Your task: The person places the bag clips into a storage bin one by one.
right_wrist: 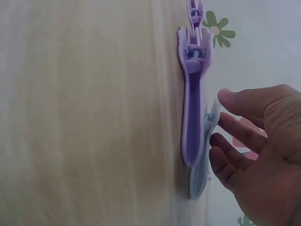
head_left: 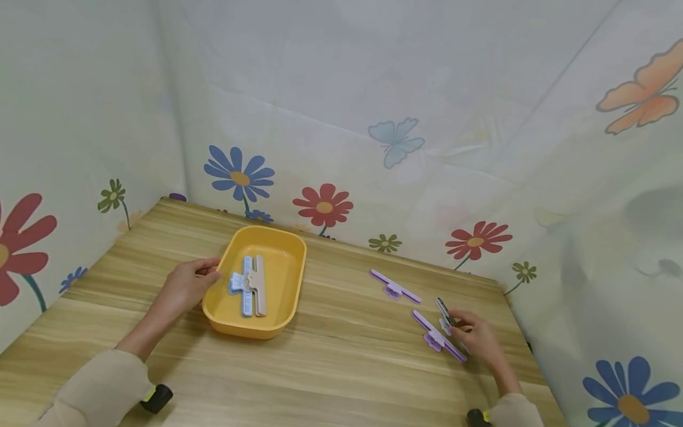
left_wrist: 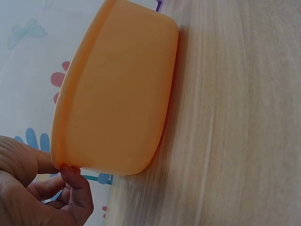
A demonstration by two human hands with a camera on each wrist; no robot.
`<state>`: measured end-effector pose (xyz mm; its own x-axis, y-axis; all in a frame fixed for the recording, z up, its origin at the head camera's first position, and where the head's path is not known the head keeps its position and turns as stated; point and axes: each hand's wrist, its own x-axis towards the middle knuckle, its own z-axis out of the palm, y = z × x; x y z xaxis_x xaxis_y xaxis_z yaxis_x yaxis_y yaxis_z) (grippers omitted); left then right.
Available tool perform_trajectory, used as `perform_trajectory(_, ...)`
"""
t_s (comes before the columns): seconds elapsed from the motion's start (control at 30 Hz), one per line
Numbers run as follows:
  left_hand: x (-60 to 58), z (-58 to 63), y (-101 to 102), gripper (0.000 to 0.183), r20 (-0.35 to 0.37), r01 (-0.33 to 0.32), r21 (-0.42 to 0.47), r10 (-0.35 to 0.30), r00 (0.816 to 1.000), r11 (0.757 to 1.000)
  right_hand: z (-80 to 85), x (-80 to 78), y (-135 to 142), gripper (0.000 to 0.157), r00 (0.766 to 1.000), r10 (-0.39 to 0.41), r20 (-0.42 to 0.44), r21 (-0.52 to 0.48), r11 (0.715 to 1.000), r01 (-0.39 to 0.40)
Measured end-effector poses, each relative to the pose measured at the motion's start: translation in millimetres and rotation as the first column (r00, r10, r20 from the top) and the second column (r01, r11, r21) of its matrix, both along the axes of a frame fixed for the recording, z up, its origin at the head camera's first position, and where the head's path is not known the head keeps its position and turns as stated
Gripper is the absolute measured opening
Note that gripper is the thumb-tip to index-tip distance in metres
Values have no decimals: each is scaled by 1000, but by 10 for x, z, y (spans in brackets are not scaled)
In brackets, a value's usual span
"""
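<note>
At the left, the fingers and thumb of my left hand (head_left: 188, 286) pinch the rim of a yellow plastic basin (head_left: 294, 279); the left wrist view shows the thumb against the basin (left_wrist: 117, 94) edge. Inside the basin lie a blue bag clip (head_left: 247, 302) and a grey bag clip (head_left: 259, 287). My right hand (head_left: 476, 339) has its thumb and curled fingertips on a dark-faced bag clip (head_left: 440, 307), whose pale underside (right_wrist: 200, 176) appears in the right wrist view. Beside it lies a purple bag clip (head_left: 423, 320), with another purple clip (head_left: 381, 277) farther back.
The wooden table (head_left: 341, 373) reaches back to a floral fabric wall (head_left: 341, 142), with more fabric at both sides. Bare wood lies between the basin and the clips. Seen from the right wrist, the near purple clip (right_wrist: 192, 117) partly covers the dark-faced one.
</note>
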<state>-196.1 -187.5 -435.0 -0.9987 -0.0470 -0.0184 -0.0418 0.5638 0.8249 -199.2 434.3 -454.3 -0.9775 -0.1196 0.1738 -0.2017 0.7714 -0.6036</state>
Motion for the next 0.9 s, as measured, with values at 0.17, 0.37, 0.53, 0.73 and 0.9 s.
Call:
perform_trajectory(0.17,-2,5,2,50,14,-8,-3,8,1000,1000,-51,-3,17,33,999,38,-11,-19,999,-38)
perform_trajectory(0.37,-11,12,15,49,0,1,-8,-1,1000,1000,-102,-8,34,35,999,49,-4,-40,998,-49)
perform_trajectory(0.53,-18,7,12,49,4,-1,-13,1,1000,1000,-118,-14,37,39,998,65,-25,3,998,-65)
perform_trajectory(0.73,-12,-6,2,49,-11,-1,-26,0,1000,1000,-100,-13,32,43,992,111,-66,84,991,-106)
perform_trajectory(0.9,-14,-20,0,50,18,-6,-12,6,1000,1000,-92,-18,32,48,982,163,-98,158,977,-146)
